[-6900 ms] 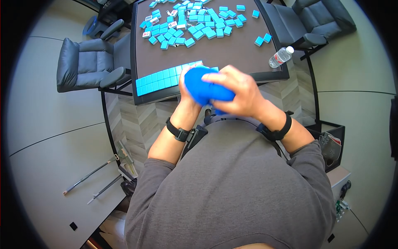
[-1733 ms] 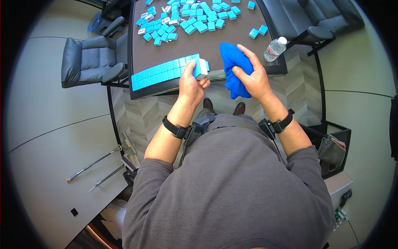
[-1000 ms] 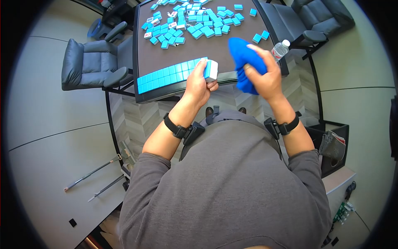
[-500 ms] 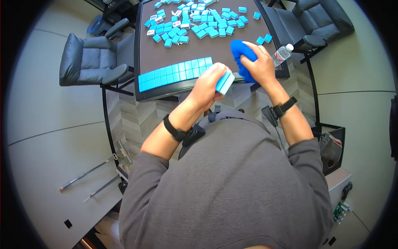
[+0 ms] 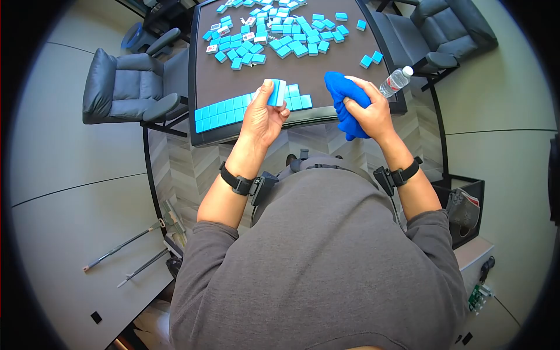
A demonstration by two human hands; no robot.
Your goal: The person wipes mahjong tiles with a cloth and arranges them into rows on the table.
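My left hand [image 5: 262,123] grips blue-and-white mahjong tiles [image 5: 276,93] upright between thumb and fingers, above the near part of the table. How many it holds I cannot tell. A bunched blue cloth [image 5: 345,96] is in my right hand [image 5: 374,114], its lower end hanging over the table's front edge. Beneath and behind my left hand, a two-row block of mahjong tiles [image 5: 222,115], blue backs up, lies along that edge; my hand hides part of it. Farther back, many loose mahjong tiles [image 5: 300,36] are scattered, a few showing white faces.
The brown-topped table [image 5: 326,55] has a raised dark rim. A water bottle [image 5: 396,81] stands at its right edge, close to my right hand. Grey armchairs flank the table, one at the left [image 5: 134,81] and one at the right [image 5: 434,32].
My left hand has moved left and turned upright with the tiles, uncovering the right end of the tile block. My right hand and the cloth have shifted slightly downward and apart from the left hand.
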